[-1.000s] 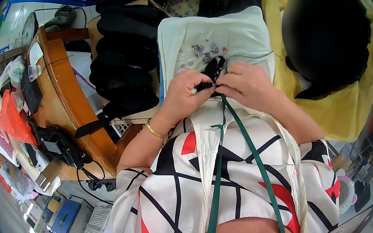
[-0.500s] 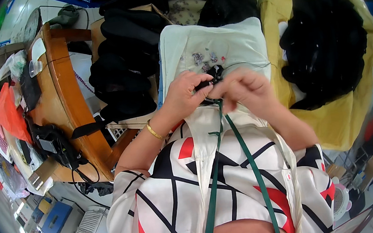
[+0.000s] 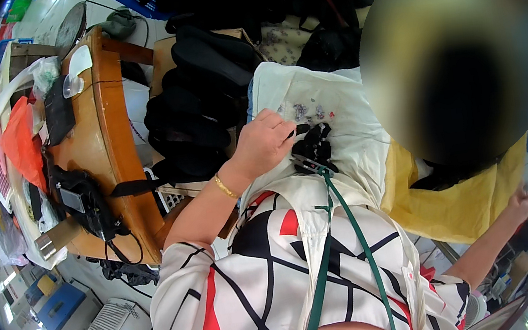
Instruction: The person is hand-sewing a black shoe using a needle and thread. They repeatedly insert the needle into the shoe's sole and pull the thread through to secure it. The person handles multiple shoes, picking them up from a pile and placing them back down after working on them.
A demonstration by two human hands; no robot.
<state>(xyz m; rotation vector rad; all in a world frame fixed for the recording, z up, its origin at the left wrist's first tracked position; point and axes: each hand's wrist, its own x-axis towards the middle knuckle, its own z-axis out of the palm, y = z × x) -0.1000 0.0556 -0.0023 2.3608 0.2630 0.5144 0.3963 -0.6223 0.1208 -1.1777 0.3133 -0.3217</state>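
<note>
At the near-left side of the pale cushion-like pad (image 3: pixel 347 130) on my lap, my left hand (image 3: pixel 265 139) is closed in a pinch on the end of a small black fabric piece (image 3: pixel 319 146). The rest of that piece lies on the pad, beside a small printed flower pattern. A small metal tool (image 3: pixel 308 164), resembling thread snips, rests against the fabric at the end of a green cord (image 3: pixel 344 208) hanging from my neck. Far out to the right, my right hand (image 3: pixel 520 203) is raised with its fingers closed; anything in them is too small to make out.
On the left stands a wooden table (image 3: pixel 94 135) with a black bag (image 3: pixel 80 201) and an orange-red cloth (image 3: pixel 20 135). Black padded pieces (image 3: pixel 186 118) fill a carton beyond my left arm. A yellow bag (image 3: pixel 445 207) sits to the right, its upper part covered by a blurred disc.
My right hand has swung from beside my left hand far out to the right. My left hand stays by the black fabric piece. The whole view has shifted, and a blurred disc now covers the upper right.
</note>
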